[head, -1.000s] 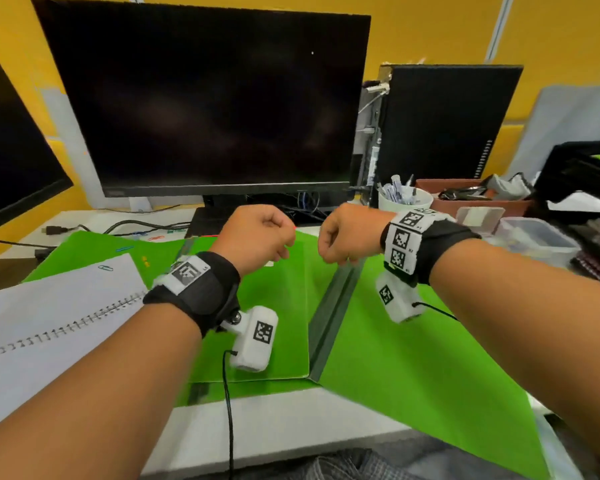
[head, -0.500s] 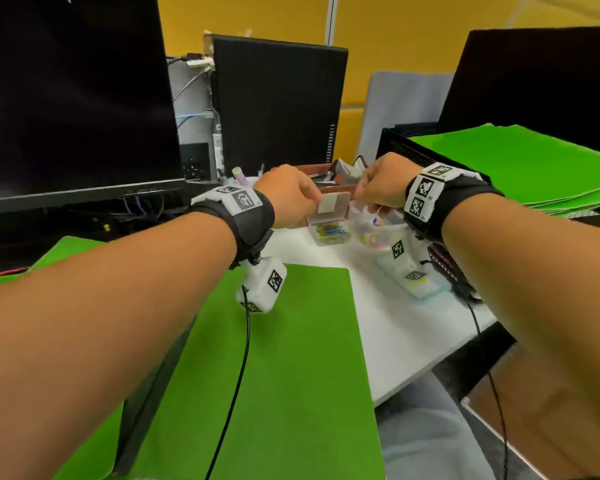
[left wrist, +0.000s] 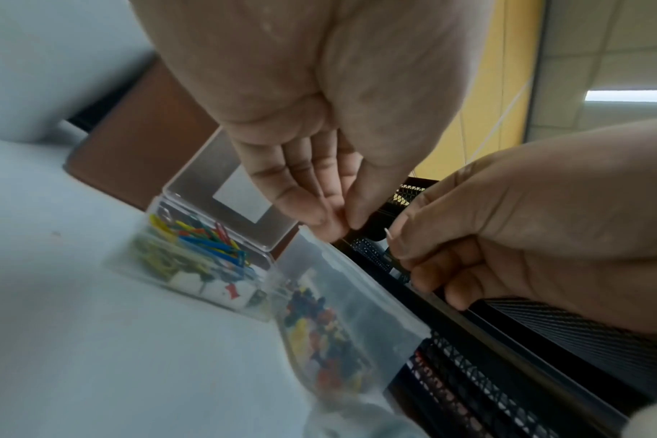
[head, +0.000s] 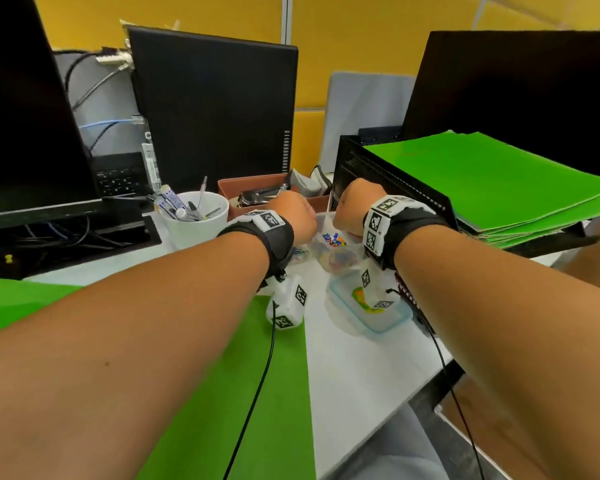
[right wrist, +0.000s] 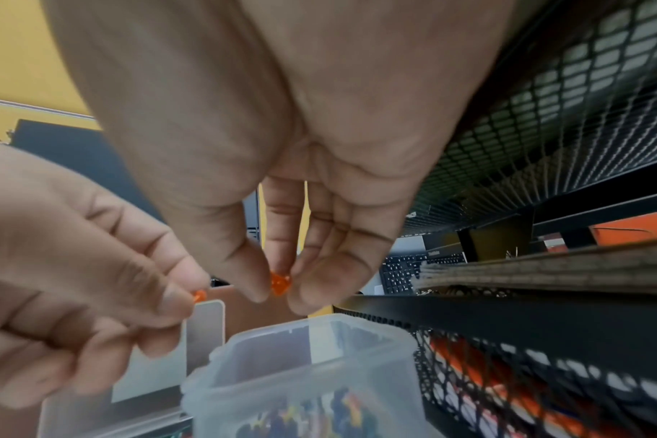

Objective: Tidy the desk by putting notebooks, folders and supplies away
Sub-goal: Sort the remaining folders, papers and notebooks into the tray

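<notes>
My right hand (right wrist: 278,293) pinches an orange pushpin (right wrist: 280,284) between thumb and fingertips, just above an open clear tub of coloured pushpins (right wrist: 308,382). My left hand (right wrist: 186,302) hovers close beside it and pinches a second small orange pushpin (right wrist: 199,295). In the head view, both hands, left (head: 293,216) and right (head: 352,209), hang fist-like over the tub (head: 333,247). The left wrist view shows my left hand (left wrist: 342,228) above a clear box of coloured paper clips (left wrist: 195,255), whose lid stands open, next to the pushpin tub (left wrist: 331,326).
The tub's blue-rimmed lid (head: 394,322) lies on the white desk (head: 354,375). Green folders (head: 482,181) are stacked on a black mesh tray (head: 395,183) at the right. Behind stand a white cup of pens (head: 194,223) and a brown tray (head: 232,188). Another green folder (head: 257,393) lies near me.
The view swung right, from the green folder before the monitor to the supply boxes. Both hands travelled with it, staying closed, and now hover over the pushpin tub.
</notes>
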A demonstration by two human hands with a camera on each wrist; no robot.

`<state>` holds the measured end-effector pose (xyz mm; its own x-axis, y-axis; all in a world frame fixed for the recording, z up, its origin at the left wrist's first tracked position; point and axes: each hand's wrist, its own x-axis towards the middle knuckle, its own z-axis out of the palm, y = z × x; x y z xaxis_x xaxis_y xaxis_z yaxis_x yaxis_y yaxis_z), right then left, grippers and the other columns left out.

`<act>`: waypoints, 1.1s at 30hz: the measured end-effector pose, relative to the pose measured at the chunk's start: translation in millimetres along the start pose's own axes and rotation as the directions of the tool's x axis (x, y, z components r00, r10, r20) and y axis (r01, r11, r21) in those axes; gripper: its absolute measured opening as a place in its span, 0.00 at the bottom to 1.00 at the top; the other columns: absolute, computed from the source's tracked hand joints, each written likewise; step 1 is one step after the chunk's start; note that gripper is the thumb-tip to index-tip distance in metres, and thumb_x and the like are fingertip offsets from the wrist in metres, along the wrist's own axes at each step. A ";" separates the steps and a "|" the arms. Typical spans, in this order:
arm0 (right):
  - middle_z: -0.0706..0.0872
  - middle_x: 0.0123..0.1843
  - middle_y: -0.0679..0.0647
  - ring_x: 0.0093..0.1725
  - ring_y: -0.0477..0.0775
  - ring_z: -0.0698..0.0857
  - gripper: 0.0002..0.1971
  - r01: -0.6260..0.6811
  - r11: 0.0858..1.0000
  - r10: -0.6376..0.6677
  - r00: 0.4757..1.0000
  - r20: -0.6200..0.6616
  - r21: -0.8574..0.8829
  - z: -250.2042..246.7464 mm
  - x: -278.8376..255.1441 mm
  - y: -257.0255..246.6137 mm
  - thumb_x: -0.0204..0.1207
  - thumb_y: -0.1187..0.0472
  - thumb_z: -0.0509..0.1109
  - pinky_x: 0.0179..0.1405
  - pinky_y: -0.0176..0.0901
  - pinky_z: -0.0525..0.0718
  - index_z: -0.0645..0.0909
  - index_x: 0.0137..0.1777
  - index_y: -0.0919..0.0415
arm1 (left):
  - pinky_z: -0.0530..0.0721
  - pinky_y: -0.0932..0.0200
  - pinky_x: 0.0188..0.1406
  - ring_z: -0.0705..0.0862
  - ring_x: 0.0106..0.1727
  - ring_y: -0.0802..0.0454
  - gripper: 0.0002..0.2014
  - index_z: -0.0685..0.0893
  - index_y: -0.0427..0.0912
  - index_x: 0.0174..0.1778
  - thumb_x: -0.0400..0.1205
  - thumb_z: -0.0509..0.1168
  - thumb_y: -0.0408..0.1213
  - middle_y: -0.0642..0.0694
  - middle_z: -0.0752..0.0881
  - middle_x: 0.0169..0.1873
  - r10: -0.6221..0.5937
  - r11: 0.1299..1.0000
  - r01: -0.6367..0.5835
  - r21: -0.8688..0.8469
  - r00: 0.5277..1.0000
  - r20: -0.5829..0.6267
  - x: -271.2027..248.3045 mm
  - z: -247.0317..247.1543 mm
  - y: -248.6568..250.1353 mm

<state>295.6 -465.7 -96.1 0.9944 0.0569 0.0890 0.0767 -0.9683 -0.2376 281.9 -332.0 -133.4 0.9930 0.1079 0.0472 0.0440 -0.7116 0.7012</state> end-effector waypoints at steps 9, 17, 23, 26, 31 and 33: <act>0.92 0.47 0.56 0.45 0.57 0.89 0.07 -0.036 0.999 0.036 0.999 -0.017 0.010 3.6 7.0 11.8 0.76 0.59 0.76 0.43 0.43 0.88 0.91 0.51 0.59 | 0.93 0.48 0.53 0.92 0.54 0.42 0.11 0.90 0.39 0.59 0.83 0.68 0.27 0.39 0.92 0.54 0.058 0.987 -0.042 -0.156 0.993 0.098 10.2 16.3 13.1; 0.91 0.47 0.60 0.45 0.61 0.92 0.10 0.043 0.998 -0.044 0.999 0.018 0.054 -12.5 -22.2 -24.6 0.78 0.56 0.75 0.48 0.54 0.94 0.89 0.54 0.60 | 0.93 0.52 0.48 0.93 0.46 0.44 0.11 0.90 0.36 0.58 0.84 0.64 0.29 0.39 0.92 0.50 0.093 0.986 -0.087 -0.142 0.995 0.037 -25.9 -25.0 7.8; 0.91 0.46 0.58 0.47 0.60 0.92 0.13 0.237 0.971 -0.239 0.968 0.077 0.032 -21.0 -68.6 -93.9 0.81 0.52 0.73 0.52 0.55 0.93 0.89 0.54 0.62 | 0.91 0.52 0.52 0.90 0.47 0.48 0.09 0.93 0.49 0.45 0.82 0.68 0.32 0.56 0.88 0.36 0.084 0.995 -0.085 -0.049 0.996 -0.015 -87.6 -91.3 -30.3; 0.91 0.41 0.56 0.44 0.59 0.92 0.16 0.364 0.931 -0.366 0.924 0.112 0.041 -23.5 -104.0 -135.0 0.81 0.48 0.72 0.47 0.52 0.93 0.90 0.48 0.62 | 0.87 0.62 0.38 0.92 0.41 0.47 0.09 0.93 0.52 0.43 0.80 0.69 0.34 0.53 0.91 0.39 0.087 0.996 -0.087 0.019 0.995 -0.046 -131.7 -134.3 -56.5; 0.93 0.39 0.57 0.34 0.54 0.91 0.11 0.545 0.835 -0.548 0.818 0.175 0.070 -20.0 -159.2 -206.6 0.81 0.57 0.70 0.34 0.43 0.89 0.90 0.47 0.63 | 0.80 0.64 0.27 0.92 0.35 0.50 0.08 0.94 0.46 0.44 0.81 0.69 0.35 0.52 0.93 0.37 -0.037 0.998 0.022 -0.066 0.973 -0.228 -211.0 -208.2 -115.6; 0.94 0.39 0.59 0.31 0.53 0.88 0.11 0.611 0.787 -0.614 0.765 0.192 0.084 -14.7 -180.9 -233.9 0.81 0.58 0.70 0.33 0.42 0.88 0.92 0.49 0.63 | 0.79 0.65 0.23 0.90 0.33 0.52 0.07 0.93 0.43 0.43 0.81 0.69 0.35 0.49 0.93 0.37 -0.144 0.985 0.101 -0.143 0.932 -0.334 -243.0 -236.9 -143.2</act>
<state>96.8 -253.0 -42.4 0.7278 0.6851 0.0287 0.6741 -0.7072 -0.2134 8.3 -91.9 -76.7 0.8824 0.4345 0.1804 0.1278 -0.5904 0.7969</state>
